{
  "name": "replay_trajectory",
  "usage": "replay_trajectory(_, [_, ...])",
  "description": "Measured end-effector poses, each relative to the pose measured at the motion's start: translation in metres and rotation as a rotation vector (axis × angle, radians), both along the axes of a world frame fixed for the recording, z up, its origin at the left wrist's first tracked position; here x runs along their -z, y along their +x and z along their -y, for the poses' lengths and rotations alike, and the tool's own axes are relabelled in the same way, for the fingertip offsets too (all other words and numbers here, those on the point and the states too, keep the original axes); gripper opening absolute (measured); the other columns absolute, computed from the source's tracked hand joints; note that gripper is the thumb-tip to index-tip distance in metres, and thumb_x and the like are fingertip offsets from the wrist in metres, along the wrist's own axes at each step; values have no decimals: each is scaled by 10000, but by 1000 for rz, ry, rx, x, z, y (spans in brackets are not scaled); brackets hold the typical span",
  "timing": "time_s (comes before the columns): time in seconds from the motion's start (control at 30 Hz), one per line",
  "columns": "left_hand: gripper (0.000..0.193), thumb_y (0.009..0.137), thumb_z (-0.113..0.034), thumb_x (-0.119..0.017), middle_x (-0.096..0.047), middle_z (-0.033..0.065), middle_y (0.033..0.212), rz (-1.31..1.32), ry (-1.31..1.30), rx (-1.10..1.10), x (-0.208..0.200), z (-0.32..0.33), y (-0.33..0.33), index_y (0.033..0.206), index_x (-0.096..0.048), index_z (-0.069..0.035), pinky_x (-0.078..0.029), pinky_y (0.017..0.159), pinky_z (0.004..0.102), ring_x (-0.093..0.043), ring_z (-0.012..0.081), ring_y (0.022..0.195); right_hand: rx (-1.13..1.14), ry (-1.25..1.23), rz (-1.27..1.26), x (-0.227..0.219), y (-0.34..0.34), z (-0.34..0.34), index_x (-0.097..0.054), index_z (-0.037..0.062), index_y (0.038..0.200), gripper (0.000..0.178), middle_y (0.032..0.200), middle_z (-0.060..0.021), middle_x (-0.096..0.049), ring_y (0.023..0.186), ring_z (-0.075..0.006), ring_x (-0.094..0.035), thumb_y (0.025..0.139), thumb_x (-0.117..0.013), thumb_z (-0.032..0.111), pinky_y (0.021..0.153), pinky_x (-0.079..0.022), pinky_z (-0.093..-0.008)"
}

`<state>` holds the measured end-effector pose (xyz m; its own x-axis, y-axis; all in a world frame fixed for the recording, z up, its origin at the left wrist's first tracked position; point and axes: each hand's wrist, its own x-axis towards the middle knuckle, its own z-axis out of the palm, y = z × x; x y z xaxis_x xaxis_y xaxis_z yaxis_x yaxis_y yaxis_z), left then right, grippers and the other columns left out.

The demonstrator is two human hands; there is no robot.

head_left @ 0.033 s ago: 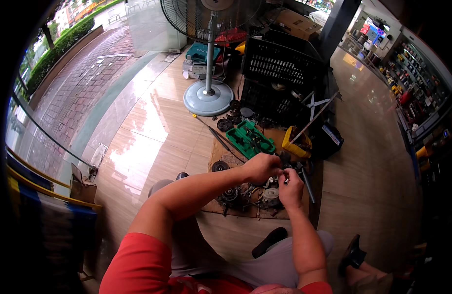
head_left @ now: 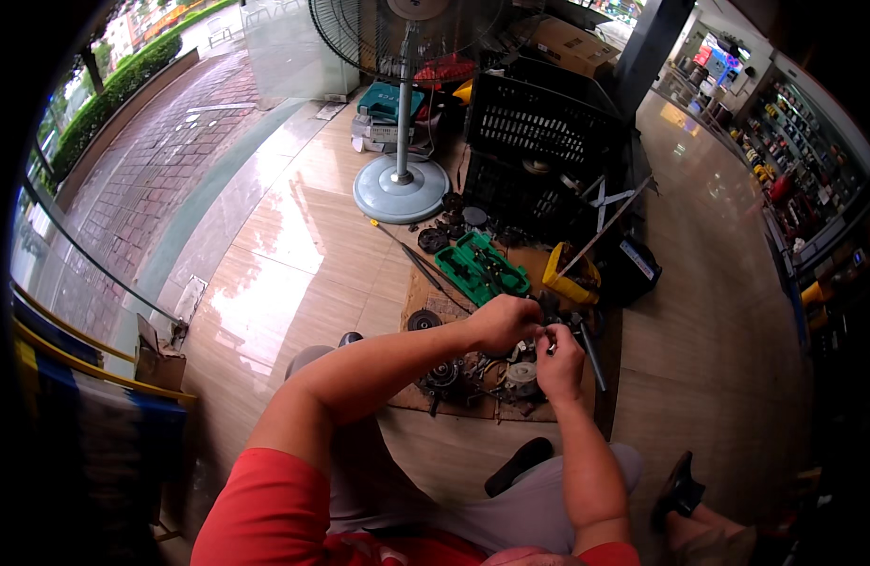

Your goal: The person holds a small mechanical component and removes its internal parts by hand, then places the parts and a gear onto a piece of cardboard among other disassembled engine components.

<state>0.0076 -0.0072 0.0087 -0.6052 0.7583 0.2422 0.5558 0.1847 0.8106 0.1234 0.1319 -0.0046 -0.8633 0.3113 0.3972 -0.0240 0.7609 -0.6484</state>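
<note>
My left hand (head_left: 504, 323) and my right hand (head_left: 560, 363) meet over the parts on the cardboard, fingers bent and closed in a pinch. Whatever is between the fingertips is too small to make out. Beneath them lie dark, greasy machine parts, among them a pale round part (head_left: 522, 374) and a black housing (head_left: 441, 374). A grey metal bar (head_left: 593, 357) lies just right of my right hand. Beyond my left hand sits an opened green tool case (head_left: 480, 267). A yellow container (head_left: 572, 274) stands farther right, a long thin rod leaning out of it.
Black plastic crates (head_left: 538, 118) are stacked at the back, beside a pedestal fan with a round grey base (head_left: 401, 189). A long dark tool (head_left: 421, 259) lies on the tiles. Another person's foot (head_left: 680, 491) is at the lower right. Cardboard (head_left: 472, 406) covers the floor below the parts.
</note>
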Motion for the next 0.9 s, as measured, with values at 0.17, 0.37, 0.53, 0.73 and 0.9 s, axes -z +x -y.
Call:
replay_trajectory(0.17, [205, 835, -237, -713, -683, 186, 806, -30, -4, -6, 2, 0, -1, 891, -712, -40, -533, 701, 420, -675, 370, 803, -12, -9, 11, -1, 0, 1, -617, 22, 973, 137, 865, -176, -648, 748, -357, -651, 874, -683, 91, 626, -507, -428])
replay_trajectory(0.37, [200, 840, -232, -706, -682, 191, 804, -33, -38, -31, 0, 0, 0, 873, -708, -35, -534, 699, 426, -675, 372, 796, -11, -10, 1, -3, -1, 3, -620, 23, 962, 150, 842, -169, -647, 716, -339, -655, 861, -706, 94, 611, -507, -414])
replay_trajectory(0.53, [198, 848, -230, -702, -685, 192, 813, -14, -54, -30, -3, 1, 0, 881, -711, -34, -532, 709, 426, -675, 373, 807, -4, -20, 15, -7, 0, 6, -623, 30, 960, 156, 838, -165, -651, 712, -337, -655, 855, -713, 101, 610, -506, -411])
replay_trajectory(0.73, [191, 854, -226, -698, -689, 187, 819, 13, -35, -25, -4, 1, 1, 904, -711, -42, -533, 718, 424, -676, 374, 818, -7, -7, -15, -3, 0, 4, -621, 32, 967, 152, 848, -171, -651, 710, -352, -651, 854, -703, 95, 610, -505, -416])
replay_trajectory(0.9, [185, 859, -224, -689, -687, 190, 820, 8, -16, -3, -1, 0, 1, 919, -709, -49, -536, 725, 422, -678, 374, 821, -1, -19, -5, 2, -1, 2, -620, 32, 972, 151, 855, -172, -650, 710, -351, -649, 851, -695, 81, 614, -506, -417])
